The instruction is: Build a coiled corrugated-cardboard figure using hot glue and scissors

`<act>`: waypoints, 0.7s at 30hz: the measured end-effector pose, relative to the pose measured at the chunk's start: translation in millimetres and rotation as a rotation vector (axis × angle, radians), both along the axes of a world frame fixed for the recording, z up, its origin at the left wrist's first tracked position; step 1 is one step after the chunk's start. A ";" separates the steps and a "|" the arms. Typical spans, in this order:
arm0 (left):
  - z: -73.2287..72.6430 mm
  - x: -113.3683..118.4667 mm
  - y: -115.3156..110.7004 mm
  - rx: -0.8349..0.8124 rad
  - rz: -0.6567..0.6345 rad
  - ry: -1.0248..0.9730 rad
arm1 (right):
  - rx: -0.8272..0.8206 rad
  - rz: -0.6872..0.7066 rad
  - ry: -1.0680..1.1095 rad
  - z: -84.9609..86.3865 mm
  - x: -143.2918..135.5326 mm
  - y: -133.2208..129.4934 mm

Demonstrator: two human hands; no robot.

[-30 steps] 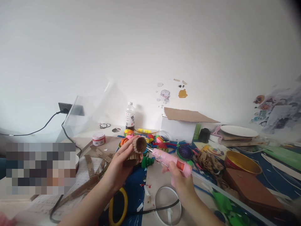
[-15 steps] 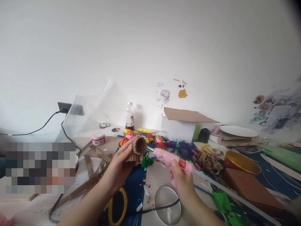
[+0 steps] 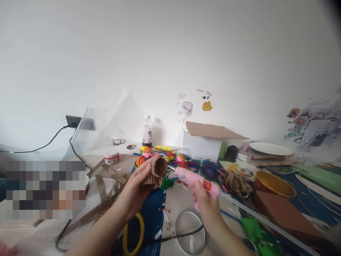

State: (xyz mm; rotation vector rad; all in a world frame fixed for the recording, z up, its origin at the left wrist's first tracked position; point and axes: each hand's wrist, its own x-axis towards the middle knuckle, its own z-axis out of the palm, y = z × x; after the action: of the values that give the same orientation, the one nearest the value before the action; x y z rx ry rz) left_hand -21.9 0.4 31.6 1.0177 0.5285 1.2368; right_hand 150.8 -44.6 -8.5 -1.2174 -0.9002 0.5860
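Note:
My left hand (image 3: 137, 185) is closed around a brown corrugated-cardboard piece (image 3: 160, 166), whose round, coiled hollow end faces me and to the right. In my right hand (image 3: 206, 201) is a pink hot glue gun (image 3: 195, 182), gripped by its handle, with a clear glue stick (image 3: 255, 213) trailing from its back. The gun's metal nozzle points left, at or very near the rim of the cardboard piece; whether it touches I cannot tell. Behind my left hand sit several coloured corrugated-paper pieces (image 3: 146, 152), partly hidden.
Yellow scissor handles (image 3: 133, 234), a white ring (image 3: 189, 233) and a black cord (image 3: 170, 237) lie in front. Cardboard strips (image 3: 102, 192) are at left. A bottle (image 3: 147, 131) and a white box (image 3: 201, 145) stand by the wall; a gold-lined bowl (image 3: 275, 183) is at right.
The cardboard piece has turned slightly in my left hand, its hollow end showing a little more. The glue gun has shifted very slightly to the right.

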 end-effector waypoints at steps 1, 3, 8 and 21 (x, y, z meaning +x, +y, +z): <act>0.4 0.6 -0.9 -0.003 0.001 0.001 | -0.020 0.036 0.020 0.3 0.4 -0.2; 0.5 1.3 -1.8 -0.010 -0.004 0.005 | -0.028 0.119 0.031 1.5 1.5 -1.1; -1.3 -0.4 1.7 -0.003 -0.030 0.015 | 0.065 0.239 -0.078 2.9 4.2 -3.7; -0.6 0.2 0.4 -0.023 -0.068 0.009 | 0.063 0.151 -0.031 4.3 3.5 -4.3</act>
State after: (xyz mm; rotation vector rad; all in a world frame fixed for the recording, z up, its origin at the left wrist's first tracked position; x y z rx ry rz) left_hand -21.7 0.7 31.0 1.0147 0.5097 1.1638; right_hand 154.3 -48.9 -4.2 -1.1110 -1.0360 0.6556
